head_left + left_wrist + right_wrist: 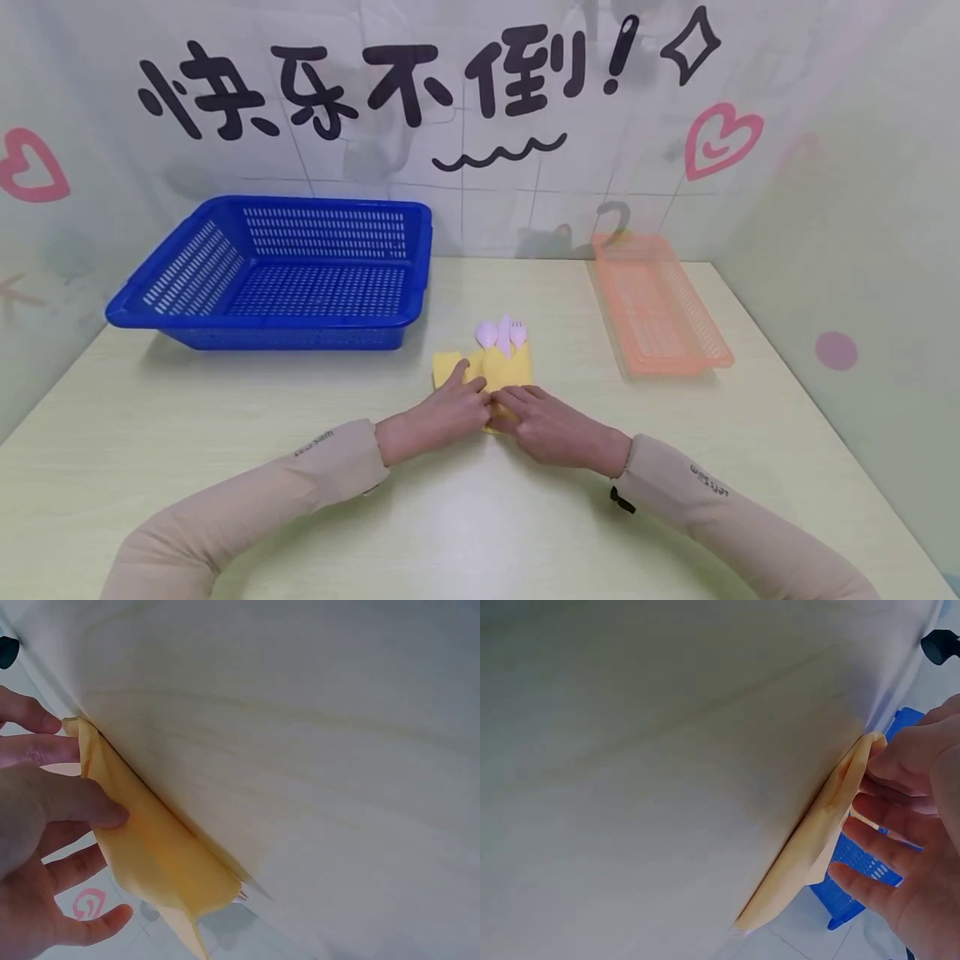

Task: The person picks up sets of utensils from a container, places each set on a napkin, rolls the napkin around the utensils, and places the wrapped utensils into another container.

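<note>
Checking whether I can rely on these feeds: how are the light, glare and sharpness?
Head: bright, pale glare on the table, soft shadow under the blue basket, orange basket washed out; left wrist: dimmer, shadow along the yellow cloth; right wrist: also dim, table grain soft.

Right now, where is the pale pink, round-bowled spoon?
Near the head view's centre, the spoon pokes out of the folded yellow cloth, immediately left of the pale pink knife.

A yellow cloth [512, 367] is hiding the lower ends of the pink cutlery [505, 335], while the left grip [446, 410] and right grip [558, 423] are covering part of the cloth. Both sleeves [247, 492] are running out past the head view's bottom edge.
</note>
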{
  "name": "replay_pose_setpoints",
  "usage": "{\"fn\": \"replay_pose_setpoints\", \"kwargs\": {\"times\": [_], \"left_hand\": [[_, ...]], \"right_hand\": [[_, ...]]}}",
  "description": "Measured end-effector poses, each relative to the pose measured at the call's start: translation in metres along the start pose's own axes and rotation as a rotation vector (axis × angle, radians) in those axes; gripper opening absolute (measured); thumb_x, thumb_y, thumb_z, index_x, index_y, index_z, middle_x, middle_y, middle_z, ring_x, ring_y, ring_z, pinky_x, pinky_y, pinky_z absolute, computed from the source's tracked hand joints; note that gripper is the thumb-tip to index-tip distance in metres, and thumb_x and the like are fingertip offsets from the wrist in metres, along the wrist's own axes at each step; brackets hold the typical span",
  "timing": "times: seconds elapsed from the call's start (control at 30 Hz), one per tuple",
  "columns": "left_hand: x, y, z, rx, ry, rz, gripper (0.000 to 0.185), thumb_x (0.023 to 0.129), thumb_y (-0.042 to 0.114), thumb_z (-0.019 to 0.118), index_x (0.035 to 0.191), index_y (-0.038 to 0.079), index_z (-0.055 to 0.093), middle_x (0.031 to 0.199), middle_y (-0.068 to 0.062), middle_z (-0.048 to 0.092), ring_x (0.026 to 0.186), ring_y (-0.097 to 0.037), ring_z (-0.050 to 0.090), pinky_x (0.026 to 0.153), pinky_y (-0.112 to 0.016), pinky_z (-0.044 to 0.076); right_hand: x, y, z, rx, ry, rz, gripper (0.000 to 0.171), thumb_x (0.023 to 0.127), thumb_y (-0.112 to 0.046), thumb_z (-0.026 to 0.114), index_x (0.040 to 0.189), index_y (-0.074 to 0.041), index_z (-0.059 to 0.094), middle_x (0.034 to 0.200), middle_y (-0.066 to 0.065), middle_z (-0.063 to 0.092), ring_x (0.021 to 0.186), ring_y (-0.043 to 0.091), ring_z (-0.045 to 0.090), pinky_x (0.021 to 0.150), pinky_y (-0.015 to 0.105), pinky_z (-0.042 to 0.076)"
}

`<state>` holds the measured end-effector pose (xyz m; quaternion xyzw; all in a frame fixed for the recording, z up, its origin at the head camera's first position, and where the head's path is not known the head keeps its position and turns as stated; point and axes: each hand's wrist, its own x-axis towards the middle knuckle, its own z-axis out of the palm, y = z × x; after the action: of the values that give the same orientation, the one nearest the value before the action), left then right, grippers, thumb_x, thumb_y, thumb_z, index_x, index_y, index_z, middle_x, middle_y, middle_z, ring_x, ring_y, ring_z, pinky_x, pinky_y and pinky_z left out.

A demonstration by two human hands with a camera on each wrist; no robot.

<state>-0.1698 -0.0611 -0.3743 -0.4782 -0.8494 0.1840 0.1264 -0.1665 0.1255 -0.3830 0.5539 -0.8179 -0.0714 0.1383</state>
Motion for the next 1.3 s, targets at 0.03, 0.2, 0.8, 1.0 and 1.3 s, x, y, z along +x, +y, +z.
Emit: {"fn": "replay_pose_setpoints", "kwargs": {"times": [0.03, 0.2, 0.8, 1.0, 1.3], "left_hand": [[0.0, 0.0, 0.0, 0.005, 0.005, 0.002, 0.014, 0.081, 0.012, 0.062, 0.093, 0.017, 0.068, 0.084, 0.003, 0.063, 0.083, -0.017, 0.051, 0.087, -0.049, 0.038], [-0.001, -0.001, 0.002, 0.03, 0.028, 0.004, 0.012, 0.081, 0.01, 0.061, 0.084, 0.019, 0.069, 0.075, 0.003, 0.06, 0.082, -0.017, 0.051, 0.089, -0.051, 0.036], [0.004, 0.0, -0.004, 0.115, 0.185, 0.047, 0.012, 0.078, 0.01, 0.063, 0.083, 0.02, 0.069, 0.077, 0.004, 0.058, 0.088, -0.017, 0.048, 0.093, -0.055, 0.031], [0.008, 0.001, -0.002, 0.15, 0.265, 0.062, 0.015, 0.076, 0.009, 0.064, 0.086, 0.02, 0.068, 0.078, 0.004, 0.059, 0.091, -0.017, 0.048, 0.093, -0.056, 0.031], [0.007, -0.004, 0.002, 0.052, 0.298, -0.13, 0.044, 0.071, 0.011, 0.072, 0.111, 0.012, 0.054, 0.125, -0.016, 0.046, 0.118, -0.031, 0.039, 0.093, -0.059, 0.03]], "right_hand": [[0.0, 0.0, 0.001, -0.004, 0.017, -0.003, 0.039, 0.079, 0.001, 0.049, 0.111, -0.014, 0.063, 0.108, 0.006, 0.05, 0.098, 0.019, 0.045, 0.08, 0.029, 0.042], [0.003, -0.001, 0.002, 0.006, 0.056, -0.021, 0.035, 0.077, 0.0, 0.05, 0.107, -0.01, 0.065, 0.082, 0.001, 0.044, 0.072, 0.015, 0.036, 0.059, 0.02, 0.032], [0.007, 0.015, 0.002, 0.889, -0.125, 0.177, 0.023, 0.082, 0.008, 0.046, 0.096, 0.005, 0.064, 0.087, 0.009, 0.06, 0.07, 0.007, 0.048, 0.062, 0.016, 0.042], [0.002, 0.02, 0.005, 1.3, -0.201, 0.359, 0.027, 0.086, 0.009, 0.036, 0.095, 0.008, 0.061, 0.08, 0.014, 0.064, 0.071, 0.014, 0.058, 0.062, 0.025, 0.049], [0.0, 0.021, 0.006, 1.434, -0.233, 0.423, 0.031, 0.09, 0.007, 0.034, 0.115, 0.009, 0.052, 0.095, 0.016, 0.061, 0.082, 0.016, 0.06, 0.068, 0.026, 0.049]]}}
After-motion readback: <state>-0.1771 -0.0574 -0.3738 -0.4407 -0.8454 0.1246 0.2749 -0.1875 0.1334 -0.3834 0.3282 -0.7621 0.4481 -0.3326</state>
